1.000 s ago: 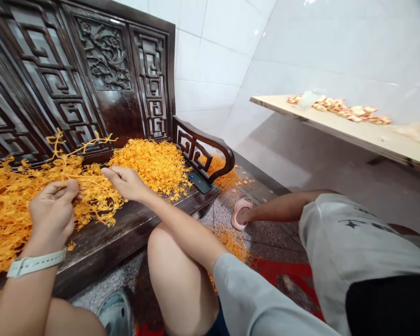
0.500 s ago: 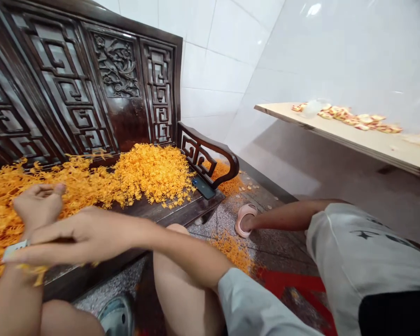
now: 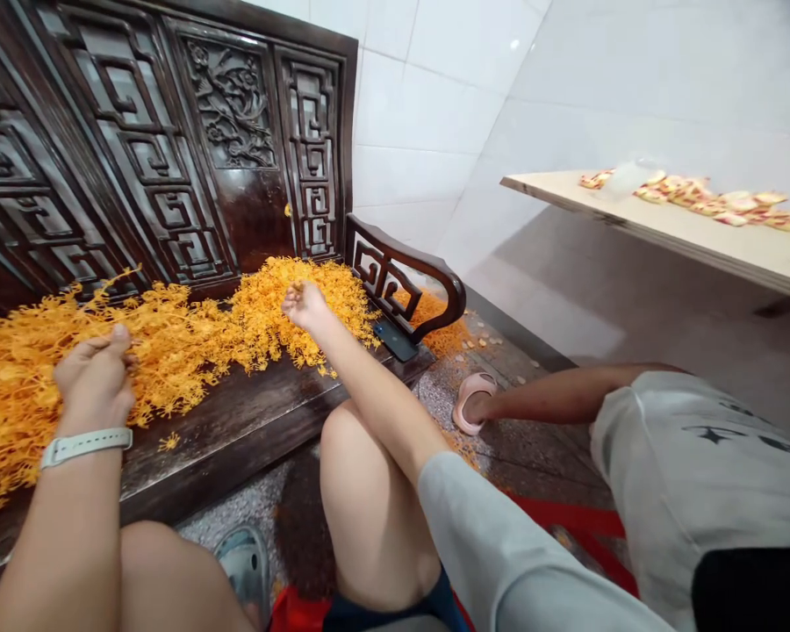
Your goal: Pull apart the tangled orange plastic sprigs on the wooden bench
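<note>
The orange sprigs (image 3: 13,386) lie in a long tangled heap across the left of the frame, on the bench seat (image 3: 237,430). It runs into a denser mound of loose orange pieces (image 3: 256,303) at centre. Your left hand (image 3: 96,377) rests at the near edge of the tangle, fingers curled in and thumb pressed on top. I cannot tell whether a strand is caught inside. Your right hand (image 3: 305,305) is stretched out over the mound, clenched, with a fleck of orange showing at the fingertips.

Judging by the two heaps, a fair share is already in small pieces, but the tangle on the left looks the larger, so much seems left to work through. More orange litter (image 3: 444,329) lies on the floor beyond the armrest (image 3: 408,272).

The front strip of the seat is bare dark wood, giving your hands room between heap and edge. A phone (image 3: 395,338) sits at the seat's right corner, just under the armrest and close to the mound. The carved backrest (image 3: 230,114) closes off the top left. Your knee (image 3: 355,456) is tucked against the seat front. At the right, another person's bare limb (image 3: 553,399) reaches to a pink slipper (image 3: 472,399), well apart from your hands. A pale board (image 3: 664,233) with packets (image 3: 698,195) crosses the upper right.
</note>
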A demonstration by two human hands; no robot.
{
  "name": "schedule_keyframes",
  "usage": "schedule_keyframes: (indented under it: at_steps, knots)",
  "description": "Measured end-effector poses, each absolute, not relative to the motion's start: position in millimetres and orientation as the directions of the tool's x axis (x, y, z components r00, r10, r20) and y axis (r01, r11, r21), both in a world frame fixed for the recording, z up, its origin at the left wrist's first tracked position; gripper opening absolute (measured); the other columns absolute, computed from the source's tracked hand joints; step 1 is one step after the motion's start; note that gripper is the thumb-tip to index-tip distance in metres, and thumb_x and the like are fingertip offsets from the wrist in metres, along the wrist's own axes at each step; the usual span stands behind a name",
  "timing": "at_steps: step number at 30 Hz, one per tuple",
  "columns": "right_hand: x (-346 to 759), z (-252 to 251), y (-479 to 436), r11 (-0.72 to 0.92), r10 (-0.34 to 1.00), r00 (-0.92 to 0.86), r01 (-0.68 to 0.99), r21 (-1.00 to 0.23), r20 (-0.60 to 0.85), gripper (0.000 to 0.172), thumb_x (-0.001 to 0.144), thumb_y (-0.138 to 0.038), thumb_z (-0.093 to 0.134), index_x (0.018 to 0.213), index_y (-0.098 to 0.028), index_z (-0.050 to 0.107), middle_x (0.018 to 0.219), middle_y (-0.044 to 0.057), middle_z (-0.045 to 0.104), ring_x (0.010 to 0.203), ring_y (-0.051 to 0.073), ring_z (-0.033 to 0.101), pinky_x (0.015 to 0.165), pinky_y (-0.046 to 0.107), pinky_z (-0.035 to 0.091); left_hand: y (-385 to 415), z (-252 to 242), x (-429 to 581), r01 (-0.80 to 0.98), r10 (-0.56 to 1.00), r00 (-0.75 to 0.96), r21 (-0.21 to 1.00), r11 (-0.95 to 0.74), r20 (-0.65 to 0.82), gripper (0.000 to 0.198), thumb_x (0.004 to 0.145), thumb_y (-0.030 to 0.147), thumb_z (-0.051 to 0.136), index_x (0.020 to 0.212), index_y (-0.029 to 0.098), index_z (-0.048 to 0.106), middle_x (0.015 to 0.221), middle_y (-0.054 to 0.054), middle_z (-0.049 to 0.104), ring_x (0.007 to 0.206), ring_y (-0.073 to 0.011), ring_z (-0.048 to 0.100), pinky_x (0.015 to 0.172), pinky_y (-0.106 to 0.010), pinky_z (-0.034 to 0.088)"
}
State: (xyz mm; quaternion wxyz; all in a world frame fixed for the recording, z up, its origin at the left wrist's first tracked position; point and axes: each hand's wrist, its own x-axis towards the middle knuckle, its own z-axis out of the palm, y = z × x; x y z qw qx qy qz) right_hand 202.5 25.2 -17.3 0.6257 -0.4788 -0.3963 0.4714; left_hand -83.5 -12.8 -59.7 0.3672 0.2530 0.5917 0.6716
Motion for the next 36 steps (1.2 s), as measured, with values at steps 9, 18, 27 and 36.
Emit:
schedule_keyframes:
  at_steps: [9, 18, 27, 36]
  knots:
    - [203, -45, -3, -0.236, 0.955, -0.252, -0.312, -0.92, -0.159, 0.009, 0.101, -0.011, 0.06, 0.093, -0.012, 0.064, 0.066, -0.006, 0.057, 0.047, 0.002, 0.04, 0.046, 0.016, 0.031, -25, -55, -43, -0.283, 0.901, -0.425, 0.958, -0.041, -0.087, 0.02, 0.079, 0.008, 0.077, 0.084, 0.017, 0.059, 0.081, -0.001, 0.074, 0.058, -0.0101, 0.063, 0.056, -0.022, 0.045]
    - [237, -38, 2, -0.282, 0.741, -0.669, -0.224, -0.933, -0.064, 0.026, 0.092, -0.031, 0.08, 0.105, -0.017, 0.062, 0.082, 0.003, 0.075, 0.063, 0.011, 0.066, 0.054, 0.018, 0.053, -28, -58, -56, -0.348, 0.873, -0.478, 0.934, -0.084, -0.099, 0.011, 0.082, 0.008, 0.079, 0.082, 0.017, 0.071, 0.083, 0.001, 0.081, 0.052, -0.008, 0.058, 0.047, -0.018, 0.04]
    - [208, -64, 7, -0.325, 0.931, -0.263, -0.289, -0.9, -0.252, 0.013, 0.104, -0.021, 0.057, 0.108, -0.016, 0.068, 0.08, 0.002, 0.076, 0.054, 0.008, 0.059, 0.048, 0.016, 0.045, -36, -50, -22, -0.527, 0.939, -0.306, 0.849, -0.033, -0.154, 0.015, 0.099, 0.016, 0.063, 0.084, 0.018, 0.063, 0.089, -0.004, 0.08, 0.064, -0.0103, 0.066, 0.065, -0.021, 0.05]
    - [176, -34, -11, -0.09, 0.976, -0.214, -0.179, -0.98, -0.051, 0.026, 0.099, -0.045, 0.07, 0.11, -0.023, 0.063, 0.096, 0.002, 0.072, 0.068, 0.011, 0.064, 0.056, 0.022, 0.05, -33, -55, -4, -0.624, 0.989, -0.116, 0.782, 0.003, -0.096, 0.007, 0.089, 0.012, 0.075, 0.094, 0.016, 0.071, 0.107, -0.01, 0.08, 0.087, -0.0142, 0.074, 0.087, -0.027, 0.054]
